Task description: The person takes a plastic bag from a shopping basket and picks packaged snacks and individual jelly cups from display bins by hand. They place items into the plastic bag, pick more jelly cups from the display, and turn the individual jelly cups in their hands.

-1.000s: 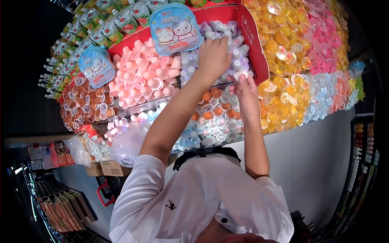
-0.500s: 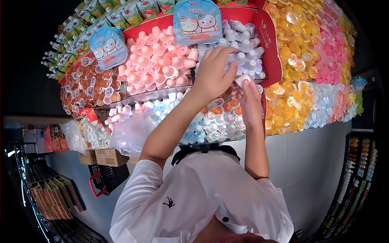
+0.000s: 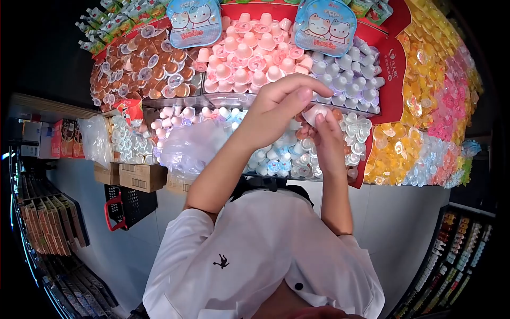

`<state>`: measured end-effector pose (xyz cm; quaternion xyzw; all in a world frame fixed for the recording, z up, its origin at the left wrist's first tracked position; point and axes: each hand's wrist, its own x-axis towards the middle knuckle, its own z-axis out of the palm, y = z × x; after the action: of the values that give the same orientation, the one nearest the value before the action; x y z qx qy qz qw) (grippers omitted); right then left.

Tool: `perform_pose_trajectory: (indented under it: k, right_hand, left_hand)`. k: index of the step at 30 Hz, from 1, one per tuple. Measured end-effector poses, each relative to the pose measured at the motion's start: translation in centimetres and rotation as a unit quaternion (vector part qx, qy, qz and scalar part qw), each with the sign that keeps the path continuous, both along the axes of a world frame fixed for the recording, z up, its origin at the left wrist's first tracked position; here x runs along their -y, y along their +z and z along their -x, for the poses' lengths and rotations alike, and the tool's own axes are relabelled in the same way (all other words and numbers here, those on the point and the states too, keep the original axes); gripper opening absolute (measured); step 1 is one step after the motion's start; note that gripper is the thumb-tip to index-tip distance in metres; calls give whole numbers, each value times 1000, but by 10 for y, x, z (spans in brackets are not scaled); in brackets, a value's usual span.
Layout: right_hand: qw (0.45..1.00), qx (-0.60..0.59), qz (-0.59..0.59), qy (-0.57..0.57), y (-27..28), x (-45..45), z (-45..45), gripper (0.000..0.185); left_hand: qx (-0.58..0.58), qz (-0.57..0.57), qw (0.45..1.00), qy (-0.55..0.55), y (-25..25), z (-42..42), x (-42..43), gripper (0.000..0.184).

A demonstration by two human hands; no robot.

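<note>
My left hand [image 3: 276,109] is raised over the front of the display, its fingers stretched to the right and its thumb apart, with nothing visible in it. Just below its fingertips, my right hand [image 3: 328,139] pinches a small pale jelly cup [image 3: 315,114] between thumb and fingers. Beyond both hands are a bin of pink cups [image 3: 244,50] and a bin of lilac cups [image 3: 351,74]. White and orange cups [image 3: 357,130] lie beside and partly behind my right hand.
Two blue cat-print bags [image 3: 195,22] stand at the back. Brown cups [image 3: 141,66] lie left, yellow cups [image 3: 396,154] right, past a red divider [image 3: 392,80]. A plastic bag [image 3: 191,146] rests at the front, above cartons [image 3: 141,177] and a black basket [image 3: 130,206].
My left hand has come back from the lilac cups toward my right hand, its fingers now stretched. The display has shifted rightward in view. My right hand still holds a pale cup.
</note>
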<state>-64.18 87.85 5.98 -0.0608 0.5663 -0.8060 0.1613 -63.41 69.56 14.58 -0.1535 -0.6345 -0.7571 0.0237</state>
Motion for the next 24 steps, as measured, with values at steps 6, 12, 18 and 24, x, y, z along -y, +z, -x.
perform_pose_trajectory:
  k: [6,12,18,24]
  right_hand:
    - [998,-25,24,46,-5,40,-28,32]
    - [981,42,-37,184,-24,63,-26,46]
    - [991,11,-8,133,14,107,-70,41]
    - [993,5,-12,121,16,120,-81,40]
  left_hand:
    - [-196,-16,975,-99,52,-46,48,93]
    - [-321,-73,918,-221,97,-94,78,89]
    - [-339,-146,863,-345,105,-126,85,85]
    - [-329,-184,831,-409,93,-148,90,82]
